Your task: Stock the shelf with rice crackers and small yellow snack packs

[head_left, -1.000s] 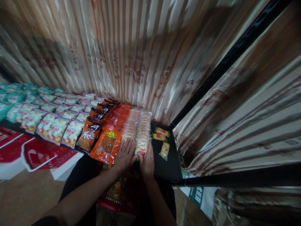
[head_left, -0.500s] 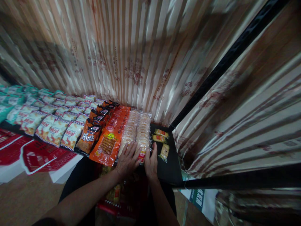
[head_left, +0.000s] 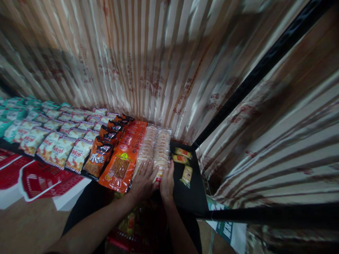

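Note:
Two rows of clear-wrapped pale round crackers stand side by side, the left row (head_left: pixel 149 143) and the right row (head_left: pixel 162 145). My left hand (head_left: pixel 143 180) lies over the front of the left row, fingers stretched out and slightly spread. Against the right side of the right row rests my right hand (head_left: pixel 167 181), its fingers straight and close together. A small red label shows between the hands. Left of the crackers is a row of orange snack packs (head_left: pixel 120 165) with stick-shaped food in a window. Three small yellow wrapped snacks (head_left: pixel 180 158) lie right of my right hand.
Brown-orange bags (head_left: pixel 98 158), white striped bags (head_left: pixel 79 155) and green bags (head_left: pixel 16 114) fill the left of the black shelf (head_left: pixel 185 201). Red baskets (head_left: pixel 39 178) stand below. A black post (head_left: pixel 251 81) slants at right before a striped curtain (head_left: pixel 148 60).
My right hand has come slightly left, closer to the right cracker row. My left hand stays on the packs. The view has shifted slightly.

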A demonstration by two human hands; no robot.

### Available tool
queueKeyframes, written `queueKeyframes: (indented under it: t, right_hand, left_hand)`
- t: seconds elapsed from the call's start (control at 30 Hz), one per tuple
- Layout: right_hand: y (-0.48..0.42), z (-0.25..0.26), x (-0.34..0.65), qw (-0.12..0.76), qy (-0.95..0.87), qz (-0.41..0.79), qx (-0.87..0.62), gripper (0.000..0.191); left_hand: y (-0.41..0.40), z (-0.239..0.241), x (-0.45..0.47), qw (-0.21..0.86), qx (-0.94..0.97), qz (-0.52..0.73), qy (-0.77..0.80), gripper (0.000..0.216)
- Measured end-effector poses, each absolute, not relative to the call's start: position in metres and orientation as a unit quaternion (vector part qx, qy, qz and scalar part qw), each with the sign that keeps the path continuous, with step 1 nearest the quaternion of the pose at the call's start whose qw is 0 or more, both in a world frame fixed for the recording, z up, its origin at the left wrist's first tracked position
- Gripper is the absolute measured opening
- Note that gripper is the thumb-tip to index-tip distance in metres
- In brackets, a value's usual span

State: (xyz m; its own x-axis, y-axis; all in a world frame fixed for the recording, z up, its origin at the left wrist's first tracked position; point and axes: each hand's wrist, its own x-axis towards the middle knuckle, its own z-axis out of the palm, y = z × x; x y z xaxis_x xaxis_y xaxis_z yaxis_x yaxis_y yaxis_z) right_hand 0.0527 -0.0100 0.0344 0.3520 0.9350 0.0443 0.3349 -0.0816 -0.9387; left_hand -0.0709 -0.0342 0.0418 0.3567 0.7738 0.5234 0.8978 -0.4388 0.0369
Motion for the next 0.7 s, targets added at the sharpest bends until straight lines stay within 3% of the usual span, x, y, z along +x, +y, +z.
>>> queueKeyframes:
  t: [0.33, 0.7]
  right_hand:
    - [0.0, 0.044, 0.069, 0.514, -0.488, 0.282, -0.646, 0.068]
    - [0.038, 0.059, 0.089, 0.485, -0.511, 0.324, -0.632, 0.072]
  left_hand:
    - [-0.033, 0.037, -0.073, 0.164, -0.809, -0.265, -0.498, 0.056]
    - [-0.033, 0.035, -0.072, 0.161, -0.82, -0.265, -0.481, 0.056]
